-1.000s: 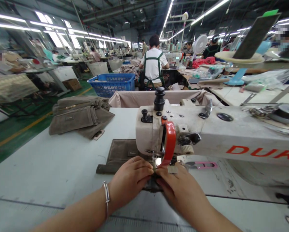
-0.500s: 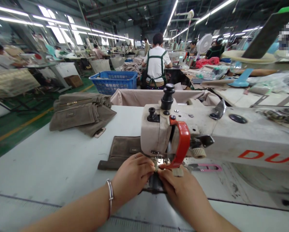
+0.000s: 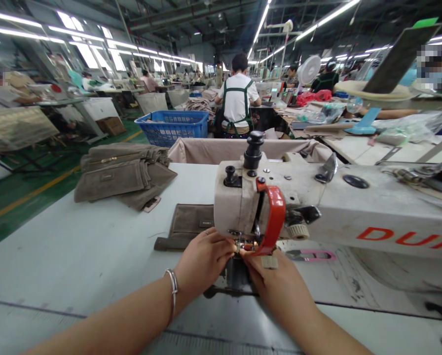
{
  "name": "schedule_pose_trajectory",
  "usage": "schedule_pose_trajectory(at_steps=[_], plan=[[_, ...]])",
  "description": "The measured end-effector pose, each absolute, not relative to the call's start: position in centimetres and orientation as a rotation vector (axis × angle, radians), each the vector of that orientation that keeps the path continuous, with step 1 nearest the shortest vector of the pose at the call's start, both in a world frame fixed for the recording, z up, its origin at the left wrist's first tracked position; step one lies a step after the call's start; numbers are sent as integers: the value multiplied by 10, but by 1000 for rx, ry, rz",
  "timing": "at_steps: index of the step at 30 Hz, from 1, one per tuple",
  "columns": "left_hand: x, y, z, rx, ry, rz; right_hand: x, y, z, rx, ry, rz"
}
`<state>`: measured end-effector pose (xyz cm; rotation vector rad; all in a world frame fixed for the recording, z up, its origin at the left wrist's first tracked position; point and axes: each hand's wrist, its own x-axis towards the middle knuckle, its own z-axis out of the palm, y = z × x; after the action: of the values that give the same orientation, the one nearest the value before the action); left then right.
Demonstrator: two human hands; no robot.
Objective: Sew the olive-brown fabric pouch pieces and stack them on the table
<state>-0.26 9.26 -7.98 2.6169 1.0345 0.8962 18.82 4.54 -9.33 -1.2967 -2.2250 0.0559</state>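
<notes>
A sewing machine with a red curved guard stands before me. Under its needle area reaches a brown fabric piece bearing a small label, its far part flat on the table to the left. My left hand is closed, fingertips pinching the fabric's near edge just left of the presser foot. From the right, my right hand is closed too, its fingertips at the same edge, almost touching the left ones. The bit of fabric between the fingertips is mostly hidden. A silver bracelet circles my left wrist.
Pink-handled thread snips lie right of the needle, under the machine arm. A stack of brown fabric pieces rests at the table's left. Beyond the table are a cloth-lined bin, a blue basket and a seated person.
The fabric has shifted slightly away from me and to the right under the machine. Both hands stay at the needle, the left moved slightly forward. The view has shifted a little.
</notes>
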Motion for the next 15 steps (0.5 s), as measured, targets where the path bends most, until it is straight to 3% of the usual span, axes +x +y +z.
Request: schedule_pose_trajectory(at_steps=[15], plan=[[-2,95,-81,2585,1092,862,187,48,-95,-1262,-2179,7]])
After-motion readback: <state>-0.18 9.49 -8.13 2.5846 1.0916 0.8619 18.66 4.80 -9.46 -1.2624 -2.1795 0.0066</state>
